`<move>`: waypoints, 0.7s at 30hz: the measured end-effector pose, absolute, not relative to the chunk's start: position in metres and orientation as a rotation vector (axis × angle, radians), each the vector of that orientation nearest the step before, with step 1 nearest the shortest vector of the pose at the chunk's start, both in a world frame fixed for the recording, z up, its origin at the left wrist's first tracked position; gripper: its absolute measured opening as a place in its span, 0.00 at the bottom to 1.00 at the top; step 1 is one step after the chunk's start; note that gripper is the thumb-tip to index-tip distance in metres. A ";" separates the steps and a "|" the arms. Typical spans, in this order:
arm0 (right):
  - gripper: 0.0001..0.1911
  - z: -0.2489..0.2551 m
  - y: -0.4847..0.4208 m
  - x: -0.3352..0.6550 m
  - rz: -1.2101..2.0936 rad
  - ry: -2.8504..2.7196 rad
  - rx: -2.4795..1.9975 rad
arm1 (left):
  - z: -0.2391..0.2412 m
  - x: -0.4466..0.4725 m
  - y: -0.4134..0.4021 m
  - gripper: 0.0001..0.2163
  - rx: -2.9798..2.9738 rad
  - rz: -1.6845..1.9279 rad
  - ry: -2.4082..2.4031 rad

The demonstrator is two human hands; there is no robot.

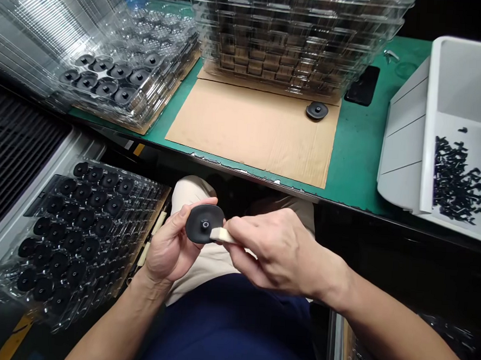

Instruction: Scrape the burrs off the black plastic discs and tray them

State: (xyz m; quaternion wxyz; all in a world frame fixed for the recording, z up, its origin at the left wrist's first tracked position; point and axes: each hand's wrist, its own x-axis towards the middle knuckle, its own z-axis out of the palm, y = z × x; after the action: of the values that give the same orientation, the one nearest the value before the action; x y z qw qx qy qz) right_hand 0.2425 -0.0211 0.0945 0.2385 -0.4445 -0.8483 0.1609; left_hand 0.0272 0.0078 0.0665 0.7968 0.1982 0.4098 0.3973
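Note:
My left hand [171, 249] grips a black round dished part [199, 223] with a small raised hub at its centre, its hollow side facing up. Pinched between the fingers of my right hand [272, 250] is a small cream-coloured block [221, 235]. The block's tip meets the rim of the black part, close to the hub. Both hands are held over my lap, in front of the table edge. A similar black part [317, 111] lies on the cardboard sheet [247, 126].
Clear trays of black parts stand at left, one on the table [139, 106], another lower down [110, 237]. Stacked clear trays [289, 47] rise at the back. A white bin [407, 119] with small black pieces [460, 182] stands right, near a dark phone-like slab [363, 85].

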 end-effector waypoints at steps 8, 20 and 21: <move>0.10 0.097 -0.019 0.246 0.395 -2.369 -1.257 | 0.063 0.028 0.008 0.16 0.448 0.793 0.871; 0.09 0.101 -0.018 0.237 0.128 -2.465 -1.192 | 0.051 0.030 0.001 0.16 0.438 0.604 0.734; 0.09 0.100 -0.018 0.237 0.103 -2.468 -1.165 | 0.051 0.030 0.001 0.16 0.428 0.595 0.731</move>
State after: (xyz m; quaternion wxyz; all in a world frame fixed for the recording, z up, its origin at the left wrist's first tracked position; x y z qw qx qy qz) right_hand 0.2372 -0.0176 0.1002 0.2038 -0.4175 -0.8848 0.0369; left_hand 0.0301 0.0006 0.0511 0.8689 0.2048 0.3496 0.2843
